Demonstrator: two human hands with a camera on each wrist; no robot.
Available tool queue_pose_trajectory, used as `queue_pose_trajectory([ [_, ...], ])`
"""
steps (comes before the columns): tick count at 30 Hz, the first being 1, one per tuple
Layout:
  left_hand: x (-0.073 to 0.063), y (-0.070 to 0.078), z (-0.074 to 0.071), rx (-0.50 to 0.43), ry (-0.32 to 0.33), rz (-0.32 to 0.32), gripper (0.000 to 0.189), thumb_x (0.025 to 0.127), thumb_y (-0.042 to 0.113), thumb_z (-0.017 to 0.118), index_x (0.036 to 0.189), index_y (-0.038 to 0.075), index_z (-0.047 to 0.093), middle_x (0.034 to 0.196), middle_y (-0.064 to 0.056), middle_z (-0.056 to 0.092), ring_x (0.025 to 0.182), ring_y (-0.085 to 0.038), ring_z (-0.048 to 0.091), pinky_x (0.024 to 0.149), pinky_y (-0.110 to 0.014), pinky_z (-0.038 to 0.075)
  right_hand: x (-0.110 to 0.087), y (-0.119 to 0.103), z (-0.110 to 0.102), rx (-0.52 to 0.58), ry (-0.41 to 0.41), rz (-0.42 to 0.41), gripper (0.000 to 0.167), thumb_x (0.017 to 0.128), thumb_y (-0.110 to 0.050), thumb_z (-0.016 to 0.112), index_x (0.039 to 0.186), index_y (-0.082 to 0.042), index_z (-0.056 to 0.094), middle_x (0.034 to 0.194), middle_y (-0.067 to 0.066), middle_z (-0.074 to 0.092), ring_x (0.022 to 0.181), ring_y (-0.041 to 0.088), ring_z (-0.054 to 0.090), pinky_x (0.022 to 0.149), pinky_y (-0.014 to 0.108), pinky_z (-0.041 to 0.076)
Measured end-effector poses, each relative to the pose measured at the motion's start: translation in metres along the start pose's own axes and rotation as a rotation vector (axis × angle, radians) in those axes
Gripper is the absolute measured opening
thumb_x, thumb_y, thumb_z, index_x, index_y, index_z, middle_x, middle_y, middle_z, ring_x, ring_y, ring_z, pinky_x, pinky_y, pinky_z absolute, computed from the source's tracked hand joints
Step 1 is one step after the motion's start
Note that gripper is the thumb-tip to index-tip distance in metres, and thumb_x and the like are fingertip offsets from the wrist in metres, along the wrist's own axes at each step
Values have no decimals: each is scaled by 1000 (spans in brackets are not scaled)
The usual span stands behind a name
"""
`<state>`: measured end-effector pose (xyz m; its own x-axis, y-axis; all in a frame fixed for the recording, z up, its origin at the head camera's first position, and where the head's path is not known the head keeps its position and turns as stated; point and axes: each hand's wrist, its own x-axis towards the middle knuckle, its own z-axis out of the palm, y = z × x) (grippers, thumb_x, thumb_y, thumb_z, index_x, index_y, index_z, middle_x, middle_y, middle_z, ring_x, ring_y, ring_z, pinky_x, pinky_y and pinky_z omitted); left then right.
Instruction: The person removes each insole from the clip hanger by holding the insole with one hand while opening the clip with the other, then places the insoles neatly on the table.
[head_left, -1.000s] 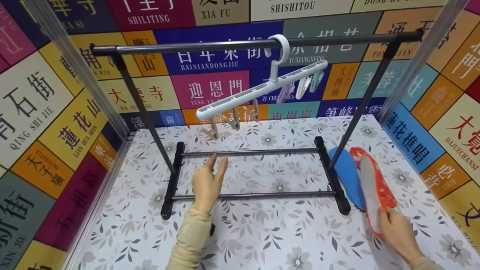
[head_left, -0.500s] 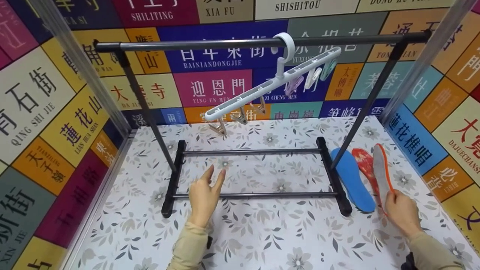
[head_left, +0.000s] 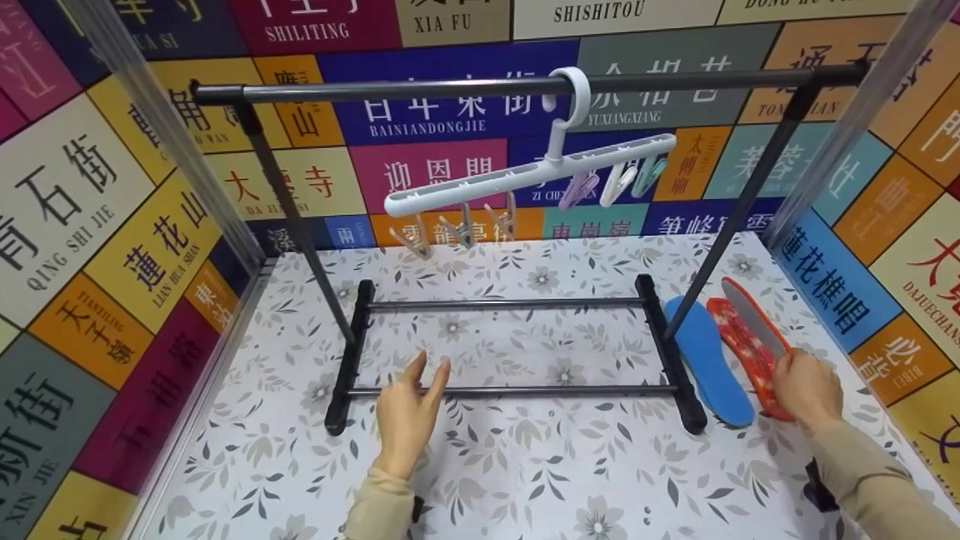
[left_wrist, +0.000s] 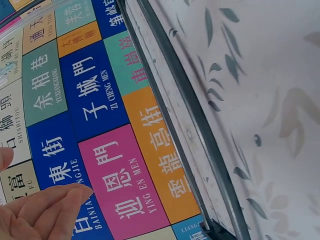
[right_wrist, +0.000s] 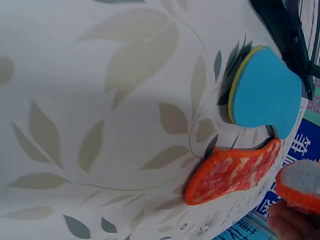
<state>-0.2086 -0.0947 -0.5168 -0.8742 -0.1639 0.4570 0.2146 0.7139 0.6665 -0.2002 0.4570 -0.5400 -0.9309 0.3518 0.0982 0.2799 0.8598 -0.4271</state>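
My right hand [head_left: 808, 390] holds a grey insole [head_left: 752, 315] with an orange edge by its near end. In the right wrist view, that raised grey insole [right_wrist: 303, 181] stands apart from the red patterned insole [right_wrist: 232, 172] on the tabletop. A blue insole [head_left: 709, 364] lies to the left of the red one, by the rack's right foot. My left hand [head_left: 407, 420] holds nothing; its thumb and forefinger are spread near the front lower bar. A white clip hanger [head_left: 536, 174] hangs from the rack's top rail, with several clips below it.
The dark metal rack [head_left: 450, 91] stands across the table, with two lower bars and black feet [head_left: 681, 390]. Walls covered in coloured name signs [head_left: 427, 165] enclose the back and sides. The tabletop [head_left: 540, 465] has a leaf and flower print.
My right hand has raised the grey insole off the other insoles and shifted it right and away from me. My left hand has drawn back toward me. The hanger has swung.
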Motion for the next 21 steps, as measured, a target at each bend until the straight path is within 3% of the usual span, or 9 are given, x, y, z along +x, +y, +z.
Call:
queue_pose_trajectory([
  [6, -5, -2, -1, -1, -5, -1, 50, 93, 44, 66, 120, 2, 70, 99, -16, 75, 55, -18, 60, 60, -42, 54, 13, 4, 3, -61, -9, 2, 34, 101, -17, 41, 96, 13, 57, 90, 34, 58, 76, 47, 54, 59, 50, 43],
  [10, -6, -2, -2, -1, -23, -13, 52, 93, 45, 65, 121, 2, 69, 101, -17, 75, 52, -14, 53, 59, -40, 53, 19, 7, 6, -118, -11, -9, 33, 100, -17, 41, 88, 10, 55, 88, 36, 59, 72, 48, 55, 56, 50, 42],
  [17, -8, -4, -2, 4, -20, -25, 52, 92, 46, 66, 121, 3, 70, 105, -16, 74, 84, -32, 74, 70, -46, 57, 24, 10, 6, -152, -2, -9, 38, 100, -15, 42, 98, 22, 51, 85, 39, 57, 65, 45, 55, 54, 47, 43],
  [21, -8, -4, -2, 2, -29, -36, 52, 92, 46, 66, 122, 4, 69, 106, -16, 74, 85, -33, 74, 69, -45, 57, 26, 8, 6, -146, 68, -27, 39, 100, -14, 42, 95, 23, 51, 86, 45, 57, 63, 54, 56, 51, 56, 45],
])
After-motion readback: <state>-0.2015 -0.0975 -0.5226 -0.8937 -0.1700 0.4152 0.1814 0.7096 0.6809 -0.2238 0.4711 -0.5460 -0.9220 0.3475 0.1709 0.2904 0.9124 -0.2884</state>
